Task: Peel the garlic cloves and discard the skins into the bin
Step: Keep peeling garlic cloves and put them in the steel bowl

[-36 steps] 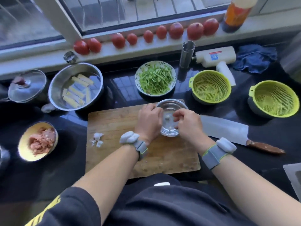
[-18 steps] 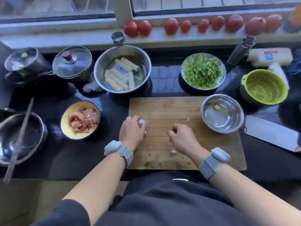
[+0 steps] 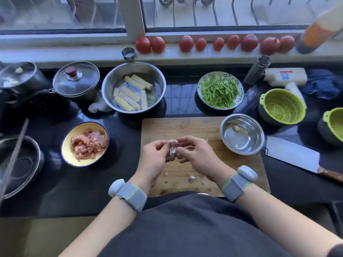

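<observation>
Above the wooden cutting board (image 3: 194, 127), my left hand (image 3: 154, 160) and my right hand (image 3: 196, 156) meet around a clump of unpeeled garlic (image 3: 172, 149) with pale papery skin. Fingers of both hands pinch it from either side. Small skin scraps and a loose garlic piece (image 3: 191, 179) lie on the board below my right hand. One peeled clove (image 3: 236, 128) sits in the small steel bowl (image 3: 241, 149) at the board's right corner. No bin shows in the head view.
A cleaver (image 3: 293, 154) lies right of the board. A yellow bowl of minced meat (image 3: 84, 144) stands to the left, a steel bowl of yellow sticks (image 3: 133, 86) and a plate of green strips (image 3: 220, 90) behind. Two green colanders (image 3: 282, 106) stand right, lidded pots left.
Both hands left the small steel bowl and went to the board. The left hand picked up the garlic, and the two hands have come together around it. The camera view shifted left.
</observation>
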`<state>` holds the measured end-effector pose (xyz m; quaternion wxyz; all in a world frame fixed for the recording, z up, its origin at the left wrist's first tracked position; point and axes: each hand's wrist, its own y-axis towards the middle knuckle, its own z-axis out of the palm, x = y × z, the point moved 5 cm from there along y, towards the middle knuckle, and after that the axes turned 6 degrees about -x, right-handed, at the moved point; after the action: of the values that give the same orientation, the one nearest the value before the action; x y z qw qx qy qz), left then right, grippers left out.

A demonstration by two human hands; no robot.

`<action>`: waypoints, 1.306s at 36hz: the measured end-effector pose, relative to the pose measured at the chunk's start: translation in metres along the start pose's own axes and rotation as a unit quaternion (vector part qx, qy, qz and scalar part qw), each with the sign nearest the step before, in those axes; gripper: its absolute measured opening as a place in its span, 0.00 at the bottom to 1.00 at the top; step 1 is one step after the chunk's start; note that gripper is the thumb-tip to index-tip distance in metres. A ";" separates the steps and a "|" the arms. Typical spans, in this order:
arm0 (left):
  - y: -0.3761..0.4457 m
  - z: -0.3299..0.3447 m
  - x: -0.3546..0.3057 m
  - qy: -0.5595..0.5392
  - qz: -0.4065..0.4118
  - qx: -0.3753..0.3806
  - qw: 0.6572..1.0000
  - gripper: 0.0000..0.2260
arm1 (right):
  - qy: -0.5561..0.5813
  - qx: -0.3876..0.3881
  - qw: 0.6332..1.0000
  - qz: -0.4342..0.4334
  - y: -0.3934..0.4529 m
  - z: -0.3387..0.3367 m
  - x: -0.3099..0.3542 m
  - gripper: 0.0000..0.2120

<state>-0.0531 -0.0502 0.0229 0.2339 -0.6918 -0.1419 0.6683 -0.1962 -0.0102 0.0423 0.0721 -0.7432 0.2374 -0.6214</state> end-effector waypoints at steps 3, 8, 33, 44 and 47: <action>-0.001 -0.003 -0.010 0.169 0.113 -0.049 0.978 0.07 | 0.044 -0.001 0.999 0.014 0.001 -0.004 0.001 0.10; -0.008 0.005 -0.014 0.241 0.160 -0.070 0.955 0.06 | 0.035 0.006 0.999 0.006 0.008 -0.009 0.000 0.08; 0.057 0.015 0.028 0.519 0.186 -0.026 0.834 0.15 | -0.050 -0.080 0.995 0.039 0.043 -0.037 -0.043 0.11; 0.044 0.027 0.007 0.486 0.284 -0.036 0.826 0.03 | -0.030 -0.073 0.996 0.041 0.036 -0.034 -0.034 0.04; 0.045 0.025 0.005 0.474 0.255 -0.042 0.841 0.07 | -0.016 -0.070 0.997 0.040 0.032 -0.035 -0.033 0.05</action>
<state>-0.0828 -0.0827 -0.0047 0.0649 -0.9451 0.1404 0.2880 -0.2423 -0.0173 0.0079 0.0486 -0.7463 0.3081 -0.5880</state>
